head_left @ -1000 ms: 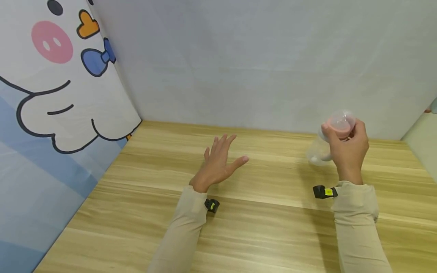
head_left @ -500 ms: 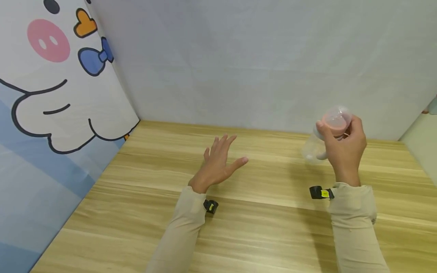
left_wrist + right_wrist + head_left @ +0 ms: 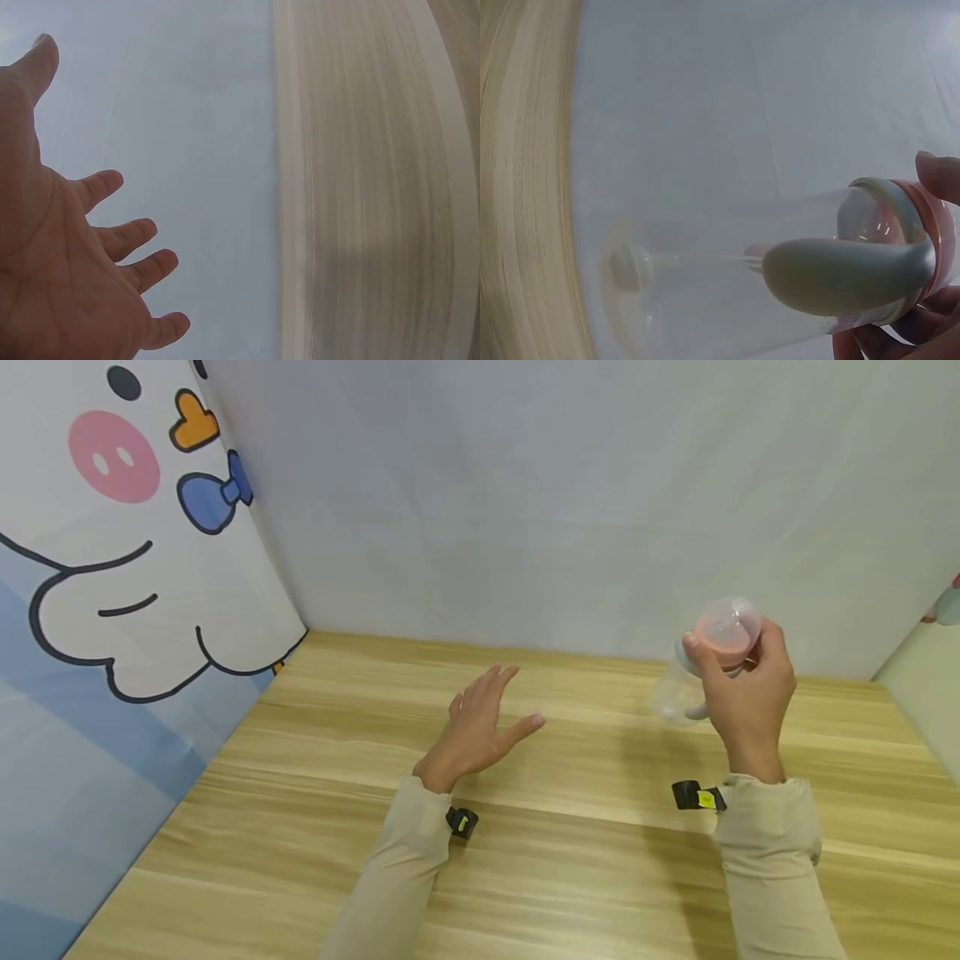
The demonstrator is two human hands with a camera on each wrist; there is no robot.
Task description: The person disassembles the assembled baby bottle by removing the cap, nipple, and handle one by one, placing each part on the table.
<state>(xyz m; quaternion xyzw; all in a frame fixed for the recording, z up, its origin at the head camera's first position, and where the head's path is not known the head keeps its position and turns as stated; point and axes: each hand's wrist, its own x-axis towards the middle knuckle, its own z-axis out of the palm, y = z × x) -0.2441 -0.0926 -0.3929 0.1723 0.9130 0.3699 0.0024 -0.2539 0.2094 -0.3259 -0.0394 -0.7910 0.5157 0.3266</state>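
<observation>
Bottle (image 3: 677, 692) is held over the far part of the tabletop (image 3: 540, 877), toward its far right corner; from the right wrist feed I get a narrow strip of backdrop (image 3: 525, 510) between base and wood, so I log it as off the surface, close to upright, any slight lean unsettled. Appearance: clear colourless body, pink collar (image 3: 934, 217), a pale grey ring under that, a curved grey handle (image 3: 840, 276) down the side, a clear domed cap (image 3: 731, 617) with bright glints. Inside I make out a thin straw (image 3: 701, 260) running to a pale round weight (image 3: 630, 268) near the base. Right hand (image 3: 753, 695) grasps the bottle round the collar, thumb on one side, fingers on the other. Left hand (image 3: 472, 727) is released, holding nothing, fingers spread above the middle of the tabletop, well apart from the bottle. Hard to read: the lower body blends into the backdrop, its outline faint; the right hand covers part of the collar, and the right wrist feed cuts off the cap end and most of that hand. Yellow tag (image 3: 707, 798) on the right wrist strap carries marks too small for me to read.
</observation>
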